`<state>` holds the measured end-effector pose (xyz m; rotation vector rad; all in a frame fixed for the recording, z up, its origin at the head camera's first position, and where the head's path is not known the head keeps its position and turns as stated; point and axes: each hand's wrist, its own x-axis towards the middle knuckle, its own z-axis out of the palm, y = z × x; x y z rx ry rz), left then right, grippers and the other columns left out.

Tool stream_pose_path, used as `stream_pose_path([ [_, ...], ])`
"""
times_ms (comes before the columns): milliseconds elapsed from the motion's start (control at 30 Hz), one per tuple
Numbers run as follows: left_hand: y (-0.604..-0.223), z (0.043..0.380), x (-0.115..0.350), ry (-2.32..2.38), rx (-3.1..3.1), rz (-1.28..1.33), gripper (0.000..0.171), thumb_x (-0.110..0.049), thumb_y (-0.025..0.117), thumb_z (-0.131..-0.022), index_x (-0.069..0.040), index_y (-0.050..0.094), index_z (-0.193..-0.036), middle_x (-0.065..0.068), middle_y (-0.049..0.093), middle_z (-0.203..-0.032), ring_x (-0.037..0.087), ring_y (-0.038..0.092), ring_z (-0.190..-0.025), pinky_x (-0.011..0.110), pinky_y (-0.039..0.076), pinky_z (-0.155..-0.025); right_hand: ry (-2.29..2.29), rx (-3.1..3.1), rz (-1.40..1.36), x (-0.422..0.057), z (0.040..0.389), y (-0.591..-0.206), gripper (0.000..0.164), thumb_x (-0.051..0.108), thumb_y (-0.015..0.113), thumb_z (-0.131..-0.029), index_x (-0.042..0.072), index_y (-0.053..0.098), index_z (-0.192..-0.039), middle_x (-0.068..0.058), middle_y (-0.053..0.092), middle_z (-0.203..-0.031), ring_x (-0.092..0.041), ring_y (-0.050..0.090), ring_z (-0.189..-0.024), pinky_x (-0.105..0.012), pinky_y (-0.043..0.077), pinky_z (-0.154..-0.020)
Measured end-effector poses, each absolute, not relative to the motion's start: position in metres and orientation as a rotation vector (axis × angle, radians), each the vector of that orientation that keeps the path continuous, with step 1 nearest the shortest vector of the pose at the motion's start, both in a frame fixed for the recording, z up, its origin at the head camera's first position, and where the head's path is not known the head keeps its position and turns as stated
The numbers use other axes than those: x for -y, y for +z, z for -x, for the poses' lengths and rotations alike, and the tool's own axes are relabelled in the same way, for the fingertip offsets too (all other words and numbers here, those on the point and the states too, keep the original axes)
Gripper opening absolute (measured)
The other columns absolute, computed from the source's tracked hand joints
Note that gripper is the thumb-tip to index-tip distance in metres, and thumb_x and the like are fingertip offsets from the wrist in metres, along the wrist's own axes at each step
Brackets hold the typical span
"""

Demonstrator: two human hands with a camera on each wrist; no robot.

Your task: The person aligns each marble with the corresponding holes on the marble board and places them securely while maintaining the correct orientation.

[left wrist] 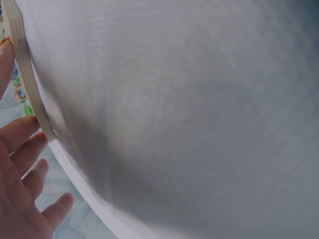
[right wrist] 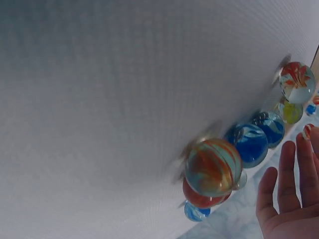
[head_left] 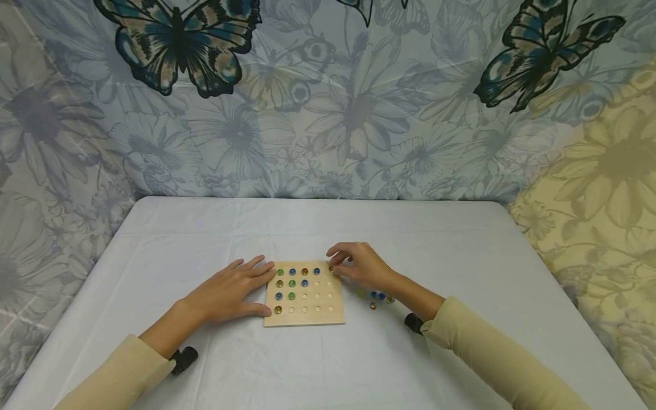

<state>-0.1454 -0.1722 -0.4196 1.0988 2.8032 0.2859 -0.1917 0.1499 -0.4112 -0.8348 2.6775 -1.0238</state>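
Note:
A square wooden board with rows of round hollows lies on the table. Glass marbles in green, blue, amber and brown sit in its left columns and along most of its far row. My left hand touches the board's left edge, thumb near the front corner and index finger near the far corner, other fingers spread. With thumb and fingertips my right hand pinches a red-and-white marble at the far right hollow. Beneath the right forearm lie loose marbles, including a blue marble and an orange-streaked marble.
A white cloth covers the table. Behind it hangs a fabric backdrop with flowers and butterflies. Dark wrist cameras, such as the left wrist camera, stick out below the sleeves.

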Motion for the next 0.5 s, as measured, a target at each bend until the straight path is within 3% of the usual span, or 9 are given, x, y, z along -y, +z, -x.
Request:
stream_pose_path([
  [500,-0.419,0.1446,0.1727,0.293,-2.803,-1.099,0.086,-0.064,0.06,-0.089,-0.007,0.044,-0.151,0.008,0.039,-0.157,0.032,0.029,-0.147,0.059,0.027,-0.115,-0.955,-2.722,0.88,-0.1424,0.1897,-0.41,0.032,0.004,0.077,-0.086,0.002,0.068,-0.117,-0.001,0.075,-0.1,-0.015,0.069,-0.094,-0.041,0.054,-0.089],
])
